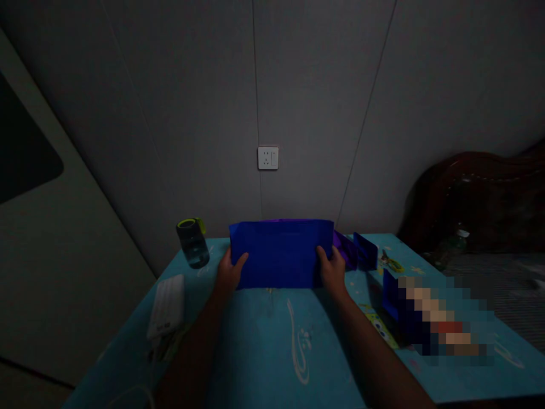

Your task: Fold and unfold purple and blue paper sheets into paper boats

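Observation:
A wide blue sheet (281, 253), which looks like paper or thin card, stands upright before me above the table. My left hand (230, 270) grips its left edge, thumb on the near face and fingers behind. At the right edge my right hand (332, 267) pinches it the same way. A strip of purple shows along the sheet's top edge. To the right of my right hand stand a folded purple piece (346, 250) and a folded blue piece (365, 251). Whatever lies directly behind the sheet is hidden.
On the left are a dark water bottle (193, 244) and a white power bank (167, 307) with a cable. Scissors (392, 261), a yellow cartoon-printed item (381, 329) and another blue folded piece (390, 298) lie right, beside a blurred-out patch. A wall socket (268, 158) is behind the blue-green tablecloth (264, 352).

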`<state>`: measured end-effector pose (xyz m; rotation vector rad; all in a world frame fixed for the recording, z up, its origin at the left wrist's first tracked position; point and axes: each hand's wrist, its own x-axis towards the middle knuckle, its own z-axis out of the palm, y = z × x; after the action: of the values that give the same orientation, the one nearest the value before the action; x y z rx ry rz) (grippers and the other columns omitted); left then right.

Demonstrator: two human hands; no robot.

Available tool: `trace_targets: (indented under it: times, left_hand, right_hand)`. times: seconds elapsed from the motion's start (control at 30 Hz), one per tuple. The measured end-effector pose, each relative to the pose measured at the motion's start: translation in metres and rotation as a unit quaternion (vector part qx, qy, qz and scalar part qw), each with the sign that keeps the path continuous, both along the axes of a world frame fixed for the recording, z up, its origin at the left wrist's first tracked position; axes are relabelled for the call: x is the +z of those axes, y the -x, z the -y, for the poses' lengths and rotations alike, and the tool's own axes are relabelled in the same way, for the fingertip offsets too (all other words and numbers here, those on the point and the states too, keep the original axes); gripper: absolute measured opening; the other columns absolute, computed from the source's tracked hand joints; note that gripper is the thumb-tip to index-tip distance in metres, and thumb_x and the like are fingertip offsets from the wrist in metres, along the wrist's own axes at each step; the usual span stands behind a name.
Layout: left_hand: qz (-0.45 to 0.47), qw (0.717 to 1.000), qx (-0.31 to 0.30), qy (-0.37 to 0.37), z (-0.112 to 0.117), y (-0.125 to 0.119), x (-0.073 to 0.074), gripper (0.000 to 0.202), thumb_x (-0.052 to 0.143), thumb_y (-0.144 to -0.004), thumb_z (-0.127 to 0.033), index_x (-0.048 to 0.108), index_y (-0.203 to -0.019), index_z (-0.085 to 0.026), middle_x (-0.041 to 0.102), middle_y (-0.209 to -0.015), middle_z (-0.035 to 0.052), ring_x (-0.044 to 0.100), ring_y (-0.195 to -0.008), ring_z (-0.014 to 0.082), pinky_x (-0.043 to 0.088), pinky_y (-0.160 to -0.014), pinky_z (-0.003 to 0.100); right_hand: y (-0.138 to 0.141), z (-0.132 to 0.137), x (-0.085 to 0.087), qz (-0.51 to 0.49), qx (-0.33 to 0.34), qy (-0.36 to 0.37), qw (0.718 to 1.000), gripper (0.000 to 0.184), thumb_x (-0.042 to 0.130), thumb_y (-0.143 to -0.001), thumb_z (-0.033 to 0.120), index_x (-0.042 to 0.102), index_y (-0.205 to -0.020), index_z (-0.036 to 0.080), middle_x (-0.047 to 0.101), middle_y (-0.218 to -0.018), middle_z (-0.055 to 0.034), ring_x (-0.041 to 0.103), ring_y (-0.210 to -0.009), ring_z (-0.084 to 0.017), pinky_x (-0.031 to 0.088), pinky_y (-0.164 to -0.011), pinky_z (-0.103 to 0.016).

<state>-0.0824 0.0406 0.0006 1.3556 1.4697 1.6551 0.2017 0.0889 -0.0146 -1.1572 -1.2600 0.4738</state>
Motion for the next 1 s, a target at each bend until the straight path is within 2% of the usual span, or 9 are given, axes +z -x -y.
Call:
trace_targets:
  times: [0.1,0.23,0.37,0.5,0.6,0.7,0.83,0.93,1.0]
  left_hand:
    - [0.003,1.0,-0.005,0.005,-0.001,-0.001,0.002,0.046,0.063,-0.083,-0.037,0.058,-0.124,-0.016,0.072,-0.113,0.0097,0.07,-0.102,0.0255,0.056,-0.091,0.04]
    - [-0.051,0.995,0.009,0.084,-0.003,0.003,0.001,0.034,0.064,-0.083,-0.031,0.062,-0.113,-0.014,0.075,-0.105,0.0099,0.073,-0.089,0.023,0.058,-0.082,0.037]
    - [-0.131,0.98,0.032,0.147,-0.003,0.008,-0.005,0.023,0.07,-0.077,-0.026,0.067,-0.097,-0.015,0.076,-0.095,0.0103,0.072,-0.088,0.0256,0.055,-0.081,0.036]
    - [-0.226,0.952,0.093,0.182,0.003,0.001,-0.011,0.028,0.07,-0.077,-0.029,0.065,-0.1,-0.014,0.072,-0.098,0.015,0.066,-0.1,0.0332,0.047,-0.091,0.044]
    - [-0.358,0.904,0.133,0.194,0.012,-0.008,-0.014,0.041,0.06,-0.086,-0.034,0.059,-0.119,-0.01,0.069,-0.103,0.0186,0.064,-0.099,0.0339,0.048,-0.086,0.045]
    - [-0.533,0.816,0.164,0.151,0.014,-0.015,-0.016,0.053,0.053,-0.089,-0.026,0.045,-0.139,-0.012,0.06,-0.123,0.0219,0.06,-0.107,0.0327,0.05,-0.084,0.043]
    - [-0.65,0.754,0.066,0.07,-0.004,-0.021,-0.021,0.047,0.044,-0.086,-0.006,0.056,-0.131,-0.014,0.048,-0.143,0.0214,0.049,-0.128,0.0344,0.04,-0.103,0.051]
    - [-0.662,0.748,-0.018,0.044,-0.022,-0.025,-0.028,0.042,0.04,-0.086,-0.003,0.065,-0.119,-0.013,0.051,-0.144,0.0163,0.045,-0.134,0.0293,0.031,-0.113,0.048]
    - [-0.656,0.753,-0.035,0.044,-0.03,-0.028,-0.036,0.043,0.042,-0.087,-0.007,0.062,-0.125,-0.014,0.051,-0.145,0.0138,0.046,-0.135,0.026,0.032,-0.114,0.043]
  right_hand:
    - [-0.005,-0.001,0.003,0.064,-0.052,0.02,0.996,0.049,0.043,-0.09,0.06,0.06,-0.08,0.015,0.065,-0.072,-0.0033,0.053,-0.064,-0.017,0.042,-0.061,-0.027]
    - [-0.006,0.001,0.005,0.167,-0.089,0.071,0.979,0.057,0.028,-0.097,0.055,0.061,-0.076,0.014,0.066,-0.07,-0.0065,0.055,-0.063,-0.018,0.039,-0.061,-0.028]
    - [-0.005,0.002,0.0,0.291,-0.084,0.154,0.94,0.042,0.041,-0.097,0.043,0.067,-0.082,0.014,0.072,-0.08,-0.0136,0.065,-0.074,-0.022,0.041,-0.069,-0.029]
    - [0.002,0.007,-0.008,0.394,-0.074,0.223,0.889,0.032,0.047,-0.096,0.035,0.068,-0.094,0.01,0.073,-0.086,-0.0202,0.07,-0.082,-0.028,0.045,-0.073,-0.033]
    - [0.007,0.011,-0.008,0.445,-0.072,0.239,0.86,0.036,0.042,-0.099,0.035,0.065,-0.103,0.007,0.073,-0.089,-0.0225,0.071,-0.085,-0.031,0.047,-0.074,-0.037]
    - [0.011,0.014,-0.005,0.479,-0.067,0.241,0.841,0.037,0.039,-0.1,0.037,0.063,-0.106,0.009,0.073,-0.089,-0.0202,0.072,-0.084,-0.031,0.048,-0.073,-0.037]
    - [0.014,0.015,-0.004,0.507,-0.071,0.231,0.828,0.037,0.038,-0.101,0.036,0.062,-0.109,0.01,0.073,-0.087,-0.0176,0.072,-0.08,-0.029,0.048,-0.071,-0.035]
    - [0.013,0.014,-0.005,0.522,-0.08,0.215,0.821,0.037,0.038,-0.101,0.034,0.064,-0.108,0.009,0.072,-0.092,-0.019,0.07,-0.086,-0.028,0.047,-0.075,-0.035]
    - [0.012,0.012,-0.005,0.532,-0.084,0.202,0.818,0.035,0.041,-0.1,0.033,0.067,-0.104,0.01,0.07,-0.098,-0.0199,0.066,-0.096,-0.029,0.046,-0.081,-0.036]
